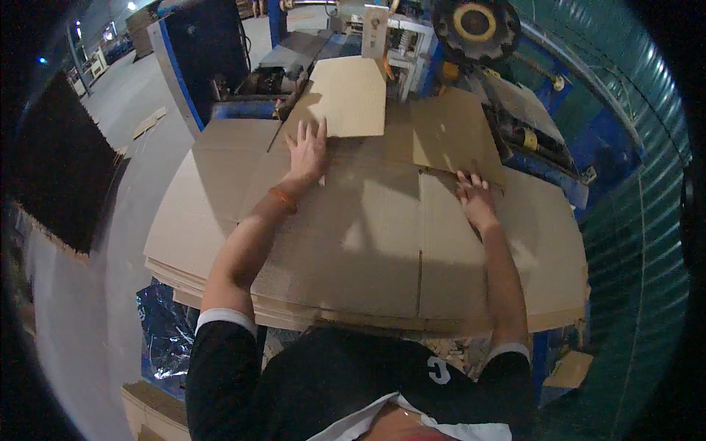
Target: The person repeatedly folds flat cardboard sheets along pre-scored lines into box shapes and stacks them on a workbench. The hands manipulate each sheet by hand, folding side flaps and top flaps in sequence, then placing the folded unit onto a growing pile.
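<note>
A stack of flat cardboard sheets [353, 242] lies in front of me, its top sheet creased and slotted. My left hand [307, 153] rests with fingers spread at the near left edge of a raised cardboard flap [346, 99]. That flap reaches toward the machine. To the right, a second cardboard flap [452, 136] stands in shadow, and my right hand [476, 200] touches its near edge with fingers extended. Neither hand is wrapped round anything. An orange band circles my left wrist.
A blue machine [243, 110] stands beyond the stack, with a dark round wheel [474, 29] at its upper right. On the left floor is a tall dark stack [62, 165]. Black plastic [173, 331] hangs below the sheets. A green corrugated wall [640, 294] bounds the right.
</note>
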`<state>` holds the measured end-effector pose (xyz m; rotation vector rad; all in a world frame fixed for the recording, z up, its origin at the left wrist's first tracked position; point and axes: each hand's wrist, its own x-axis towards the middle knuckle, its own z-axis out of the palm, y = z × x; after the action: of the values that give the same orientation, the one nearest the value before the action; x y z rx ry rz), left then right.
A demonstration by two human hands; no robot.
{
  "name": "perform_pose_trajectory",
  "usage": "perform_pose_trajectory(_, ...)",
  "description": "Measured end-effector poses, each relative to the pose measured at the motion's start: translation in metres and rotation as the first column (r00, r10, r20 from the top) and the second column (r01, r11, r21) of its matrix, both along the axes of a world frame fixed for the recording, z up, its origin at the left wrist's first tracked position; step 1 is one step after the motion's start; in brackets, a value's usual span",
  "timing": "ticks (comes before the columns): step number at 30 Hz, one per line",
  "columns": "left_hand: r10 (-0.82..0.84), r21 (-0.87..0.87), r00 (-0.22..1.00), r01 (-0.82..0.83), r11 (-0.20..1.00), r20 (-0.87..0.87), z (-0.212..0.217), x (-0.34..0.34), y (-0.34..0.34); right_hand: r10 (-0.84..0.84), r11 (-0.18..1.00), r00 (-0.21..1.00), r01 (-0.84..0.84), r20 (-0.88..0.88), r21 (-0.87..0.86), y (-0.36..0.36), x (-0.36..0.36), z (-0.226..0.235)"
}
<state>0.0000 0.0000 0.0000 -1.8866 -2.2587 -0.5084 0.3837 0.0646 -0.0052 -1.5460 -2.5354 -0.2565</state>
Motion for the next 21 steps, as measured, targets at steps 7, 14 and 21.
perform_pose_trajectory(7, 0.097, 0.212, 0.807, -0.266, 0.94, 0.583, -0.009, -0.045, -0.148, -0.204, 0.977, 0.842, 0.209, -0.499, -0.046, -0.133, 0.118, 0.03)
perform_pose_trajectory(14, 0.704, 0.218, 0.474, -0.878, 0.427, 0.529, -0.048, -0.082, -0.289, -0.745, 0.665, 0.657, 0.744, 0.112, 0.066, -0.205, 0.296, -0.064)
perform_pose_trajectory(21, 0.556, 0.267, 0.6, -0.78, 0.566, 0.574, -0.028, -0.087, -0.289, -0.657, 0.533, 0.415, 0.846, -0.629, 0.002, -0.187, 0.26, -0.047)
